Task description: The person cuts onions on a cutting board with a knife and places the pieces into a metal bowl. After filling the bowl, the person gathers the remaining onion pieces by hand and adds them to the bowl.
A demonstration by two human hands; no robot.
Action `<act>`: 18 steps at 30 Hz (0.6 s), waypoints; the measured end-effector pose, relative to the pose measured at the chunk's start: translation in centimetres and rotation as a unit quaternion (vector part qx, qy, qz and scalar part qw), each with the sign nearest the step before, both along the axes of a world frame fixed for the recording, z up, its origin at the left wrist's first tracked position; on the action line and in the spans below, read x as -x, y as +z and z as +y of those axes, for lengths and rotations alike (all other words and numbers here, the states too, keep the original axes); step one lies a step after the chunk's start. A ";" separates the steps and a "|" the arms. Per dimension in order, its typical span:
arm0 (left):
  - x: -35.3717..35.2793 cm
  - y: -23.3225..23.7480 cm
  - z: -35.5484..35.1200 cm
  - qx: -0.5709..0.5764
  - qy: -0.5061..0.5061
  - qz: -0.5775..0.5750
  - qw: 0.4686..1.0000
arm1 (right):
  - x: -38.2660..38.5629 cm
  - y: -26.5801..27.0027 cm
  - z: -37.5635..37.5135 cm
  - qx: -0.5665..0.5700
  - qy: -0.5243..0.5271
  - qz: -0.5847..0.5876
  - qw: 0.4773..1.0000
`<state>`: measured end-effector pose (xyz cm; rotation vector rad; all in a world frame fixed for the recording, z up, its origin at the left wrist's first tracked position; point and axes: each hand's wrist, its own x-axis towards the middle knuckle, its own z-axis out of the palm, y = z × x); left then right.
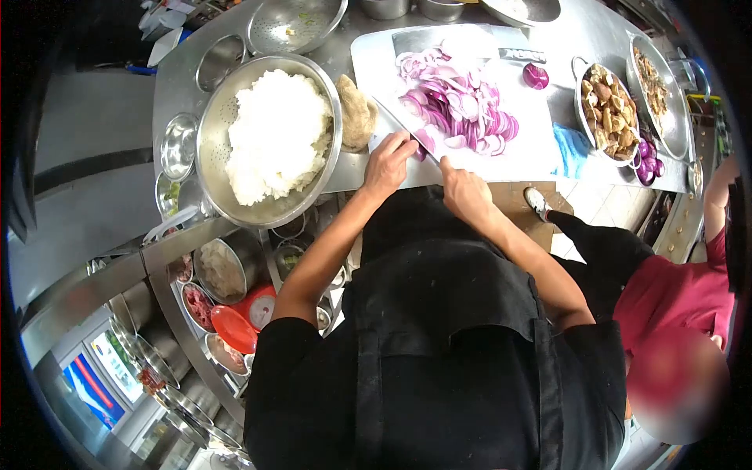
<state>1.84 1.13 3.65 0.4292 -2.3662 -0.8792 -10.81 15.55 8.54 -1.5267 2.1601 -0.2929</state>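
Note:
A white cutting board [533, 125] lies before me with a heap of sliced red onion [470, 106] on it. My right hand [468, 194] is closed around the handle of a knife [403, 124], whose blade points up and left across the board, beside the slices. Left of the blade, at the board's near edge, my left hand [388, 166] has its fingers curled on a piece of red onion [421, 153], mostly hidden by the fingers and blade. A cleaver with a dark handle [522, 56] lies along the board's far edge.
To the left stands a colander [210, 141] of white shreds, with a brown cloth [356, 113] beside it. A whole red onion [536, 76], blue cloth [572, 149] and bowl of mushrooms [608, 108] lie right. A co-worker in a red shirt [666, 290] is at the right.

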 end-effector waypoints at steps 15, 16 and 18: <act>-0.1 -1.3 0.1 0.022 0.028 0.049 0.998 | -1.0 2.4 -0.5 -0.013 -0.020 -0.010 1.000; -0.2 -1.3 0.1 0.000 0.020 0.038 0.999 | -1.2 1.5 -0.7 -0.016 -0.020 -0.012 1.000; -0.3 -1.3 0.1 -0.021 0.010 0.027 0.999 | -1.4 -0.1 -1.7 0.002 -0.023 -0.002 1.000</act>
